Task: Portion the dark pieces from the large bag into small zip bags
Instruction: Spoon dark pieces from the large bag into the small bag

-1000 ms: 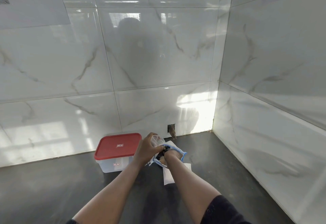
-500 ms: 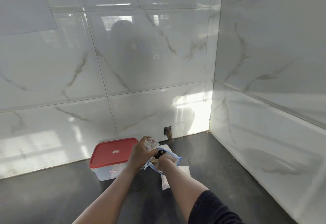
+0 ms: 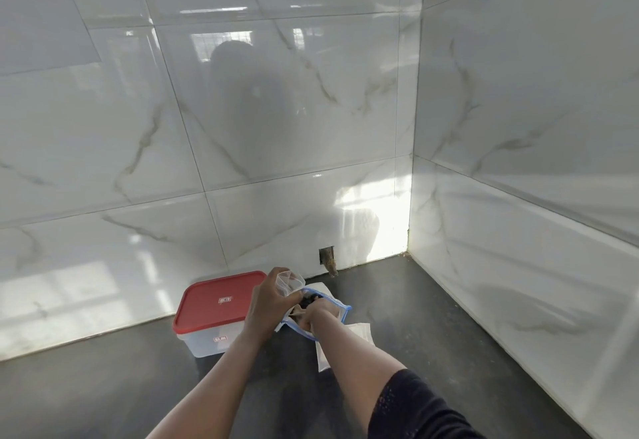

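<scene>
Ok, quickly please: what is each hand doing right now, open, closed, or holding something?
Left hand: grips the small zip bag.
Right hand: inside the large bag, fingers hidden, so cannot be told.

No writing is legible. Just left of the left hand [image 3: 268, 304] gripping the small zip bag [image 3: 289, 281], a container [image 3: 202, 341] carries a white label [image 3: 225, 300] on its red lid [image 3: 204, 310] and a red label [image 3: 220, 339] on its clear side; both prints are too small to read.
</scene>
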A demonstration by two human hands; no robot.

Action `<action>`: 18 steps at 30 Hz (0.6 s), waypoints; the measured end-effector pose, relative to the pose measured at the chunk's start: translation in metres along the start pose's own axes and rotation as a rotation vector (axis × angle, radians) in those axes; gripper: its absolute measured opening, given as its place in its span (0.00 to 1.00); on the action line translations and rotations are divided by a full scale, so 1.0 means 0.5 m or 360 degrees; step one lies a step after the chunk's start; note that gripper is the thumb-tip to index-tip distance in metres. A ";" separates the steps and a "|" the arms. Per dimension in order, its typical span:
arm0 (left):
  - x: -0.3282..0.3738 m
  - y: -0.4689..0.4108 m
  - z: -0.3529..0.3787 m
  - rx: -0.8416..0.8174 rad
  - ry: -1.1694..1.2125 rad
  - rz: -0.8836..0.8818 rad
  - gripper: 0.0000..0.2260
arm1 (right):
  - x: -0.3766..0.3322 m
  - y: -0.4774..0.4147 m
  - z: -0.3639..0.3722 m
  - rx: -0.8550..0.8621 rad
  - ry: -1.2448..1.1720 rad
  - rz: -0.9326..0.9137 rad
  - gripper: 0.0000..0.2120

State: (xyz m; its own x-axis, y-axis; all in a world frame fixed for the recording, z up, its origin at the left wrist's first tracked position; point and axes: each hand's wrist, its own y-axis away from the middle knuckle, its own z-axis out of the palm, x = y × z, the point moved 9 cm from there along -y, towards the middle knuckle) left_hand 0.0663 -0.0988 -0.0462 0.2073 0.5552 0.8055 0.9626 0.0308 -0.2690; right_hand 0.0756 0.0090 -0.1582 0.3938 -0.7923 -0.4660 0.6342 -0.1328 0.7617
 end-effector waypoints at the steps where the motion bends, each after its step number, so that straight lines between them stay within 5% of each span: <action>1: 0.004 0.002 0.001 0.0013 0.0015 -0.0002 0.17 | 0.000 -0.002 0.007 -0.0067 -0.0030 0.0019 0.16; 10: 0.015 0.013 0.010 0.0109 0.0090 -0.0048 0.19 | -0.013 -0.092 0.040 -0.0175 0.0214 -0.0289 0.05; 14: 0.016 0.014 0.013 0.0137 0.0058 -0.0060 0.21 | -0.055 0.027 -0.013 -0.0039 0.0119 -0.0409 0.12; 18: 0.013 0.004 0.014 0.0166 0.0053 -0.0093 0.23 | -0.077 0.095 -0.009 -0.0185 0.0631 -0.0480 0.17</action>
State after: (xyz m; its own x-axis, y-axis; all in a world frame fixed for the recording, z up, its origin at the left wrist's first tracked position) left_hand 0.0686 -0.0892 -0.0452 0.1590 0.5219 0.8380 0.9502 0.1495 -0.2734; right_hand 0.0937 0.0359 -0.1064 0.3900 -0.4390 -0.8095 0.8194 -0.2356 0.5226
